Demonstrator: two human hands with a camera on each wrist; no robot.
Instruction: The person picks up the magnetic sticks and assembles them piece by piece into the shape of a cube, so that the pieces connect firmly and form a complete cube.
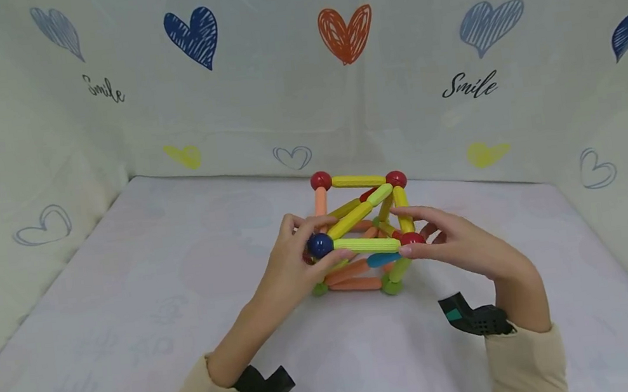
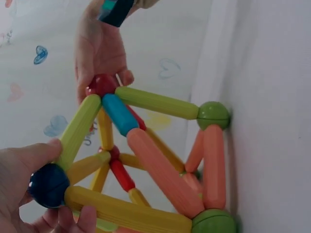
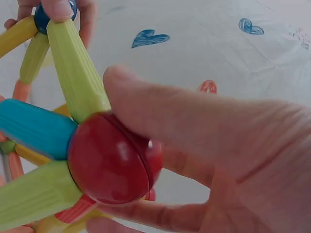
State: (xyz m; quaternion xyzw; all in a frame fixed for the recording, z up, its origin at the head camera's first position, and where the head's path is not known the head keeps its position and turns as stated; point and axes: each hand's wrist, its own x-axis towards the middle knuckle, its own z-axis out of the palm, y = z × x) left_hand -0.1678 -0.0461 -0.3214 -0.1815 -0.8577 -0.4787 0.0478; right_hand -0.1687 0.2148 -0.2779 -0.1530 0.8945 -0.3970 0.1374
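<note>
A frame of colored building rods and balls stands on the table in the head view. My left hand pinches its dark blue ball at the front left, the thumb lying along a lime rod. That rod runs across to a red ball, which my right hand grips between thumb and fingers. In the left wrist view, a short blue piece slopes from this red ball, end to end with an orange rod. Two more red balls top the back of the frame, joined by a yellow rod.
The frame's lower corners are green balls, resting on the white tabletop. Behind the table hangs a pale cloth printed with hearts and words. Black straps sit at both wrists.
</note>
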